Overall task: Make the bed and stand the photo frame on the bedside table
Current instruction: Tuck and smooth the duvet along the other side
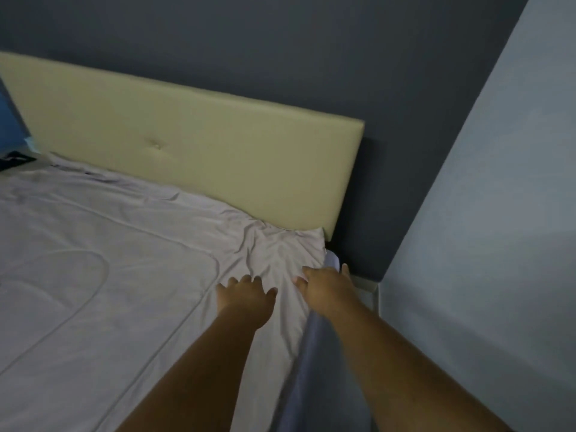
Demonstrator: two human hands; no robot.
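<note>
A pale grey sheet (pixel 109 260) covers the bed and bunches into wrinkles at the head-end right corner (pixel 280 244), below the cream padded headboard (pixel 187 145). My left hand (pixel 246 294) lies flat on the sheet with fingers spread, just left of the wrinkles. At the mattress corner my right hand (pixel 324 285) rests with fingers extended over the edge, touching the sheet where it meets the bluish mattress side (pixel 311 353). No photo frame or bedside table is in view.
A dark grey wall (pixel 311 57) stands behind the headboard. A lighter blue-grey wall (pixel 483 244) runs close along the bed's right side, leaving a narrow gap. A blue object (pixel 9 120) and a dark item (pixel 15 160) sit at the far left.
</note>
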